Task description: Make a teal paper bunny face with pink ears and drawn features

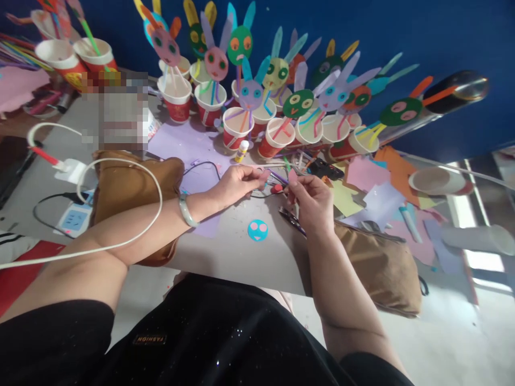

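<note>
A small pink paper piece [264,176] is pinched between the fingertips of the left hand [235,185]; a second pink piece [293,176] is gripped likewise by the right hand [316,202]. Nearer the body than the fingers, a blue paper face [257,231] is laid on the table [241,254]. Beyond the fingers, a glue stick [241,152] and paper cups [270,146] holding long-eared figures [251,95] are seen.

Pink pieces [293,176] in the left hand [240,183] and right hand [314,201] look like matt paper, as does the blue disc [257,234] below them. Behind the left hand, the bangle [186,210] is smooth and glossy; beside the right forearm [341,284], the bag [380,271] is creased cloth.
</note>
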`<state>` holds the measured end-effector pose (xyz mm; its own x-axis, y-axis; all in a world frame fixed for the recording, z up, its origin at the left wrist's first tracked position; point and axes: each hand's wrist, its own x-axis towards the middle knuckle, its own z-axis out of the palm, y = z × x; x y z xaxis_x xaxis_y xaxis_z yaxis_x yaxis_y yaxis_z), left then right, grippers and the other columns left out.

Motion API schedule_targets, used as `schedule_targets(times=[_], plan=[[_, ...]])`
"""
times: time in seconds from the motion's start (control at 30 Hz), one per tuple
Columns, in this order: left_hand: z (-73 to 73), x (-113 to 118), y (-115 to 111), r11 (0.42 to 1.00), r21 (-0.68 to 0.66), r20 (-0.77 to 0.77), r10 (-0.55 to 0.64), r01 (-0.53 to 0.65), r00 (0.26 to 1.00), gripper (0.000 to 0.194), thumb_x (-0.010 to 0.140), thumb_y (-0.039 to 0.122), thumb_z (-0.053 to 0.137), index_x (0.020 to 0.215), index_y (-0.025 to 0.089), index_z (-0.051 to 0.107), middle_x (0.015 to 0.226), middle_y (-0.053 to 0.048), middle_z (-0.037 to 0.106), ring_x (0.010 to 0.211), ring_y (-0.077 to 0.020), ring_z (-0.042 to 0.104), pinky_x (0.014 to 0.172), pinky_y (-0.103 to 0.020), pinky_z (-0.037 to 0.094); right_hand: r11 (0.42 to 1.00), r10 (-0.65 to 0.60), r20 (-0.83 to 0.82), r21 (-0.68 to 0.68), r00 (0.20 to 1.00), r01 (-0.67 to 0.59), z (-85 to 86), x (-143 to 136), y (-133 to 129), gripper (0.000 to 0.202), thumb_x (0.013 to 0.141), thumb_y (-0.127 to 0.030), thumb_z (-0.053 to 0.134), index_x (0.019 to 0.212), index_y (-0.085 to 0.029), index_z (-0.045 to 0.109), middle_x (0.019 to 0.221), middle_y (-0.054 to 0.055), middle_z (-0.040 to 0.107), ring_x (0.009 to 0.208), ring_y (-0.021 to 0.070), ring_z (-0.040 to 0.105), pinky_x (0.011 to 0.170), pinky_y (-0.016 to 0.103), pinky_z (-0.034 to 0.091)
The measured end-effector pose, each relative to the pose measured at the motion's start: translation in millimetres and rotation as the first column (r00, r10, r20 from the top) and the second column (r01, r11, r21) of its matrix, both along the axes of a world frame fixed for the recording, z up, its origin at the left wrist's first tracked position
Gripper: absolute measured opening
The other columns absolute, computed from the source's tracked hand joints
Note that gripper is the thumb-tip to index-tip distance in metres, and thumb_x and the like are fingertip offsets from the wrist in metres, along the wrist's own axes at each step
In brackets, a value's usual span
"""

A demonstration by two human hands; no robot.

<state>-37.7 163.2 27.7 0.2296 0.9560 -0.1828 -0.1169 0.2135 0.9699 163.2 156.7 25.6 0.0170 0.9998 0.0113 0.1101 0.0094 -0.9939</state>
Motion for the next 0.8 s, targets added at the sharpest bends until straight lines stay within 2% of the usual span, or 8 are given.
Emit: schedule_targets(times=[0.07, 0.13, 0.23, 0.33, 0.43, 0.57, 0.67, 0.8], plan=[[-0.2, -0.7, -1.1, 0.999, -0.025, -0.025, -0.047, 0.046, 0.999, 0.015, 0.081, 0.028, 0.077, 0.073, 0.017, 0.071, 0.058, 0.004, 0.058, 0.046, -0.0058, 0.044, 0.045, -0.023, 0.033, 0.998, -0.012, -0.014, 0.069, 1.000, 0.013, -0.7, -1.2, 0.1, 0.043, 0.077, -0.061, 0.083, 0.078, -0.023, 0.062, 0.067, -0.002, 0.066, 0.054, 0.0106, 0.055, 0.053, 0.026, 0.048], [-2.8, -1.6, -1.6, 0.994, -0.015, -0.071, -0.110, 0.109, 0.991, 0.019, 0.079, 0.034, 0.080, 0.074, 0.017, 0.073, 0.053, 0.005, 0.054, 0.045, -0.0069, 0.043, 0.045, -0.023, 0.031, 0.988, 0.016, 0.013, 0.154, 1.000, -0.018, -2.0, -3.3, -1.2, 0.043, 0.076, -0.062, 0.083, 0.076, -0.024, 0.063, 0.075, 0.000, 0.067, 0.069, 0.0138, 0.062, 0.067, 0.029, 0.054], [-9.6, -2.1, -1.2, 0.978, 0.102, -0.179, -0.162, 0.182, 0.970, 0.029, 0.078, 0.044, 0.082, 0.071, 0.017, 0.073, 0.051, 0.004, 0.053, 0.049, -0.0081, 0.043, 0.047, -0.023, 0.031, 0.966, 0.101, 0.095, 0.227, 0.990, -0.120, -2.7, -7.0, -5.3, 0.038, 0.077, -0.058, 0.084, 0.074, -0.024, 0.067, 0.092, 0.003, 0.070, 0.090, 0.0174, 0.066, 0.082, 0.032, 0.055], [-16.1, -1.3, -0.3, 0.953, 0.221, -0.278, -0.145, 0.210, 0.950, 0.027, 0.077, 0.040, 0.081, 0.068, 0.017, 0.073, 0.062, 0.000, 0.064, 0.059, -0.0108, 0.051, 0.053, -0.023, 0.036, 0.961, 0.165, 0.187, 0.189, 0.968, -0.201, -1.7, -10.2, -9.8, 0.035, 0.079, -0.055, 0.083, 0.074, -0.023, 0.069, 0.093, 0.004, 0.072, 0.087, 0.0173, 0.065, 0.076, 0.031, 0.053], [-18.6, -0.6, 0.5, 0.943, 0.268, -0.343, -0.098, 0.197, 0.934, 0.015, 0.079, 0.029, 0.075, 0.071, 0.016, 0.074, 0.065, -0.001, 0.067, 0.063, -0.0124, 0.054, 0.057, -0.024, 0.038, 0.977, 0.152, 0.253, 0.108, 0.956, -0.184, -1.6, -12.5, -12.1, 0.039, 0.078, -0.058, 0.083, 0.073, -0.022, 0.069, 0.076, 0.002, 0.070, 0.071, 0.0148, 0.060, 0.064, 0.029, 0.049], [-13.2, -0.5, 0.5, 0.946, 0.295, -0.303, -0.041, 0.135, 0.952, 0.013, 0.079, 0.025, 0.072, 0.070, 0.016, 0.072, 0.066, -0.001, 0.068, 0.065, -0.0128, 0.057, 0.062, -0.025, 0.042, 0.992, 0.124, 0.172, 0.019, 0.977, -0.129, -4.4, -15.1, -12.9, 0.045, 0.073, -0.061, 0.085, 0.071, -0.021, 0.064, 0.061, -0.001, 0.065, 0.057, 0.0117, 0.055, 0.054, 0.025, 0.043], [-6.0, -0.7, -1.4, 0.961, 0.258, -0.211, -0.041, 0.096, 0.977, 0.012, 0.080, 0.027, 0.071, 0.073, 0.017, 0.073, 0.067, 0.000, 0.067, 0.066, -0.0125, 0.057, 0.062, -0.025, 0.043, 0.991, 0.130, 0.064, -0.040, 0.989, -0.127, -7.5, -17.2, -13.5, 0.046, 0.072, -0.060, 0.086, 0.074, -0.021, 0.062, 0.060, -0.003, 0.064, 0.052, 0.0106, 0.056, 0.051, 0.024, 0.043], [0.1, -0.1, -5.3, 0.992, 0.112, -0.120, -0.045, 0.059, 0.992, 0.017, 0.085, 0.031, 0.067, 0.074, 0.019, 0.070, 0.054, 0.004, 0.052, 0.051, -0.0091, 0.043, 0.050, -0.024, 0.032, 0.994, 0.089, -0.038, -0.058, 0.995, -0.091, -10.7, -20.5, -14.1, 0.046, 0.072, -0.058, 0.087, 0.074, -0.021, 0.060, 0.060, -0.004, 0.064, 0.051, 0.0089, 0.056, 0.051, 0.023, 0.044]])
